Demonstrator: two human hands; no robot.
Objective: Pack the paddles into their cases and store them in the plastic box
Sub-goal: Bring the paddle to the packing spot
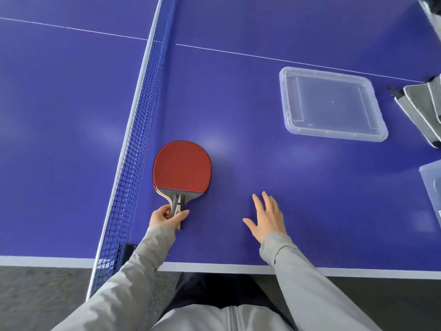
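Note:
A red-faced paddle [181, 167] lies flat on the purple table beside the net. My left hand [165, 217] pinches its short handle between thumb and fingers. My right hand [267, 217] hovers over the table to the right of the paddle, fingers straight and spread, holding nothing. A clear plastic lid [331, 103] lies flat at the upper right. Grey paddle cases [421, 106] with white piping lie at the right edge, partly cut off. A corner of a clear plastic box [433, 185] shows at the right edge below them.
The blue net [140, 130] runs from the near table edge to the far side, just left of the paddle. The table's white near edge [214, 267] sits close to my body. A dark net clamp [127, 252] grips that edge.

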